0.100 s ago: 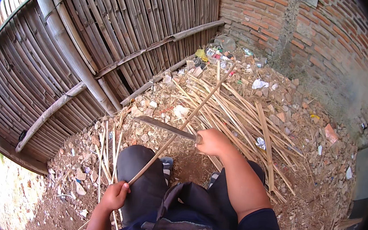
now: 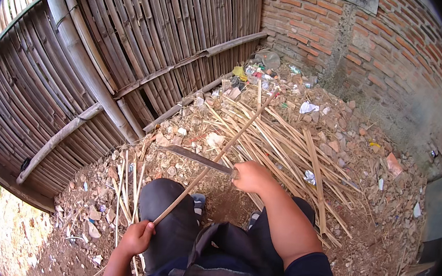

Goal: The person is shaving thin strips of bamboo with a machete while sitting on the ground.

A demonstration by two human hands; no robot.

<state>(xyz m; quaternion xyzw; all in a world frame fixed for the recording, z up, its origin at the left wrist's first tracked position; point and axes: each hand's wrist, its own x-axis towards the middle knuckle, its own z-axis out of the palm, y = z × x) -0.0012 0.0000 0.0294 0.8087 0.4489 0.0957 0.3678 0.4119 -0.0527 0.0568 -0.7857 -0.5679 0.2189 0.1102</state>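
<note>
In my right hand is the handle of a machete, its dark blade pointing left. My left hand grips a long bamboo strip beside my left knee. That strip slants up and away to the far right, and its lower end runs back past my left forearm. The blade crosses the strip above my knees; whether it cuts in or only rests against it, I cannot tell. Both hands are closed, the left one with its thumb along the strip.
A pile of split bamboo strips lies on the rubble ahead of me. More thin strips lie left of my left knee. A bamboo fence stands at the left, a brick wall at the back right. Litter fills their corner.
The machete and my right hand have shifted very slightly down and left. The whole view has also moved a little. Both hands keep their hold.
</note>
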